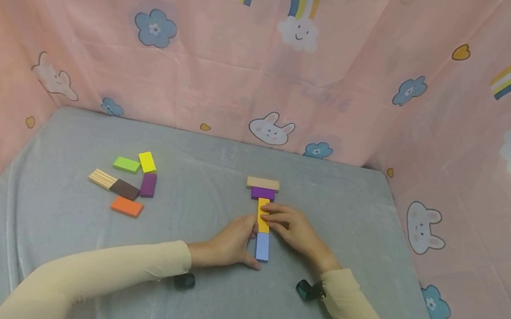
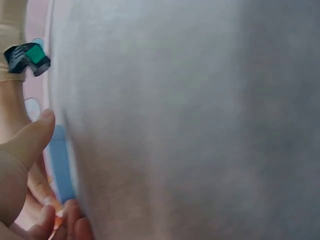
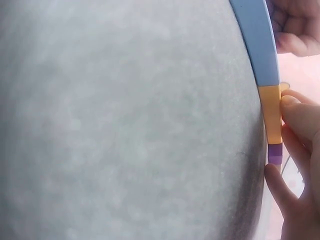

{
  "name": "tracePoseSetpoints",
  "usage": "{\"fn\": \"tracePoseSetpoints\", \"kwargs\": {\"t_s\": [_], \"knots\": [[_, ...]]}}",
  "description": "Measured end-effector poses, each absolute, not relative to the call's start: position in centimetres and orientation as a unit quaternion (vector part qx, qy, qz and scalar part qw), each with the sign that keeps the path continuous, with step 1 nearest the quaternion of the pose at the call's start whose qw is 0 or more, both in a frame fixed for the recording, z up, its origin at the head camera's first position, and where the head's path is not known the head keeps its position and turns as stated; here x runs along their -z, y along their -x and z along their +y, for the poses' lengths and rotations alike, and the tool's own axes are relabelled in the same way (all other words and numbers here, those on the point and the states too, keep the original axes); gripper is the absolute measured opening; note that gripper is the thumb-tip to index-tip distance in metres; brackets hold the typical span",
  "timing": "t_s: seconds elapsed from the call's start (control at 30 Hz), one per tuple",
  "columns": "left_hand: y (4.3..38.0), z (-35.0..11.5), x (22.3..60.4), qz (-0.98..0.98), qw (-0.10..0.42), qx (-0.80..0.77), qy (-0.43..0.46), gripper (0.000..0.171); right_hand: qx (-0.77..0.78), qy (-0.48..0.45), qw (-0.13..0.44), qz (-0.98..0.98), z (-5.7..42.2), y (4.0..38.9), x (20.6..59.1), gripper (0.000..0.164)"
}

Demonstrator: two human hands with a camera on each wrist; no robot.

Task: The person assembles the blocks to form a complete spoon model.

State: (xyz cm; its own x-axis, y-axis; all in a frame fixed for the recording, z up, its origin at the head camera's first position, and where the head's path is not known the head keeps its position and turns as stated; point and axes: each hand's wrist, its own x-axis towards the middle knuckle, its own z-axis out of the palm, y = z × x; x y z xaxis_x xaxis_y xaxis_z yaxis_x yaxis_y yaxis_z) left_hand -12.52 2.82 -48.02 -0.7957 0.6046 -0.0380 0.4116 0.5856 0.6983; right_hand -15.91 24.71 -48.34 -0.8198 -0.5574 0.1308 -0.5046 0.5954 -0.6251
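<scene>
Several flat wooden blocks form a T-shaped row on the grey cloth: a tan block [image 1: 262, 184] across the far end, a purple block [image 1: 263, 193], an orange-yellow block [image 1: 262, 222] and a blue block [image 1: 262, 247]. The left hand [image 1: 233, 242] lies along the left side of the row. Its thumb sits just by the blue block's near end, with the other fingers bent beside the blue and orange-yellow joint. From the right, the right hand [image 1: 296, 232] touches the orange-yellow block with fairly straight fingertips. In the right wrist view, one fingertip reaches the purple block [image 3: 275, 152].
At left lie loose blocks: green [image 1: 126, 164], yellow [image 1: 147, 162], purple [image 1: 148, 185], brown [image 1: 125, 189] and orange [image 1: 127, 206], plus a light striped wooden piece [image 1: 103, 179]. Grey cloth [image 1: 203, 173] covers the table. Pink printed curtains [image 1: 188, 76] stand behind and beside it.
</scene>
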Motion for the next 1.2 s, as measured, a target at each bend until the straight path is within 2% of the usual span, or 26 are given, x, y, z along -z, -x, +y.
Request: {"fn": "tracePoseSetpoints", "kwargs": {"t_s": [0.13,0.27,0.5,0.67,0.77,1.03,1.2], "knots": [[12.6,2.0,47.1,0.864,0.156,-0.378,-0.294,0.071,0.339,0.302,0.033,0.89,24.7,15.8,48.4,0.025],[13.0,0.0,46.3,0.854,0.146,-0.414,-0.28,0.066,0.336,0.301,0.032,0.892,24.6,15.8,48.4,0.025],[15.1,-6.2,45.3,0.852,0.07,-0.473,-0.212,0.055,0.324,0.293,0.043,0.899,24.5,15.8,48.4,0.025],[17.7,-12.4,44.3,0.871,-0.003,-0.465,-0.161,0.059,0.325,0.28,0.051,0.902,24.5,15.7,48.3,0.025],[19.4,-16.1,44.3,0.891,-0.021,-0.431,-0.141,0.063,0.327,0.281,0.049,0.901,24.5,15.7,48.3,0.025],[22.1,-22.4,45.4,0.914,0.006,-0.382,-0.138,0.079,0.33,0.289,0.037,0.898,24.6,15.7,48.4,0.025],[22.7,-23.8,46.4,0.914,0.023,-0.38,-0.138,0.078,0.326,0.287,0.04,0.9,24.6,15.7,48.2,0.025]]}}
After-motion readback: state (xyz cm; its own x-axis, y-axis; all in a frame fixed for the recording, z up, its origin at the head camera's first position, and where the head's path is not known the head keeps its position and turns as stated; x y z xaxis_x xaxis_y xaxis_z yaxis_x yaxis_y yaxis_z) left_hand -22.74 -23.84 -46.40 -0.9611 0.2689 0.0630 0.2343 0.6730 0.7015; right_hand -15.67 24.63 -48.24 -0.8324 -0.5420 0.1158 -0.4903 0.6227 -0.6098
